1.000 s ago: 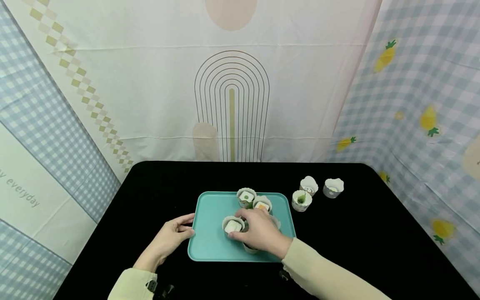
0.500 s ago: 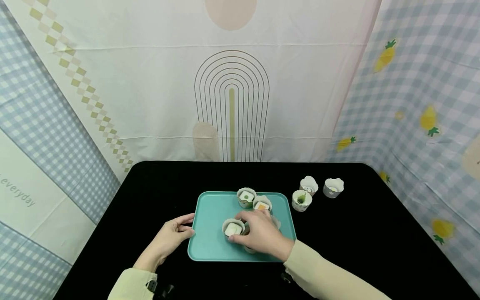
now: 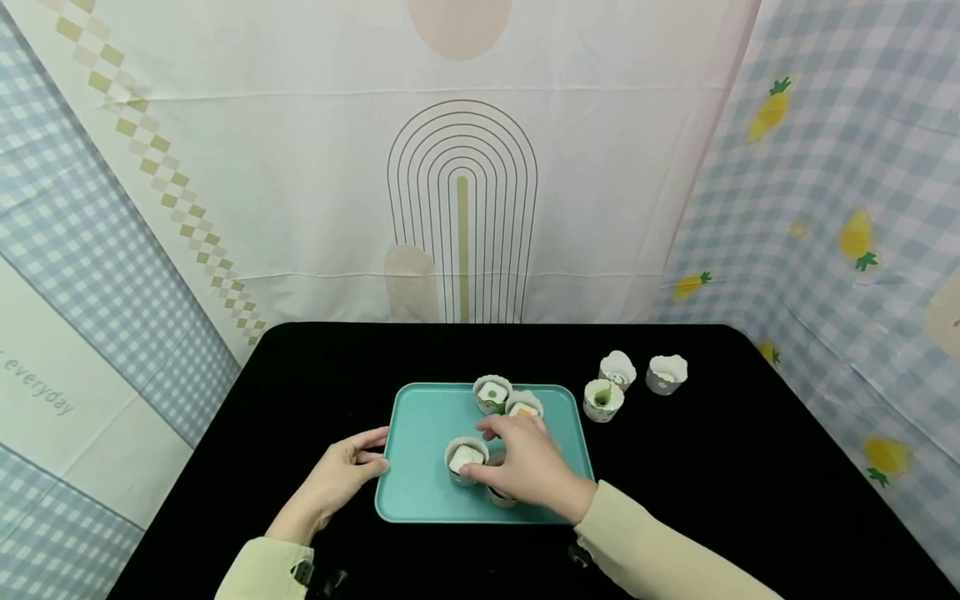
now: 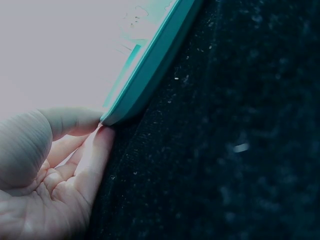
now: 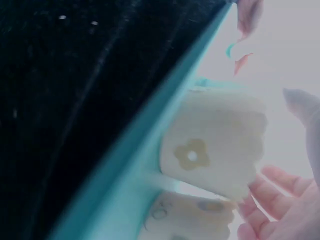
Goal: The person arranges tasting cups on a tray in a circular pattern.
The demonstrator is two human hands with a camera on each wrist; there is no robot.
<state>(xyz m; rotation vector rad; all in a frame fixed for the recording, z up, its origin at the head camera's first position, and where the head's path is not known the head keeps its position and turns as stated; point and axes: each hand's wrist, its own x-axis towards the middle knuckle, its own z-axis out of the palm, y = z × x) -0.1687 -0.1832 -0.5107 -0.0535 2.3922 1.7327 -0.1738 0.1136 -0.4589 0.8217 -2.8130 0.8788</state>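
A teal tray (image 3: 420,417) lies on the black table. My left hand (image 3: 337,475) holds its left rim; in the left wrist view the thumb (image 4: 75,120) and a finger pinch the edge. My right hand (image 3: 532,462) hovers over the tray, fingers loosely bent and spread apart. Just left of its thumb stands a paper baking cup (image 3: 467,475) with a white piece inside. Another cup (image 3: 501,497) is partly hidden beneath the hand. In the right wrist view, a cup with a flower print (image 5: 220,135) is beside the fingers, which look apart from the thumb.
Toward the tray's back stand a cup with a green-marked white piece (image 3: 492,395) and one with an orange-marked piece (image 3: 525,404). Right of the tray are three more cups, one with green inside (image 3: 603,402), one behind it (image 3: 617,369) and a grey one (image 3: 667,375).
The cup with the white piece has come down slightly toward the tray's front. My right fingers have drawn away from it and the hand has shifted a little right. My left hand stays put.
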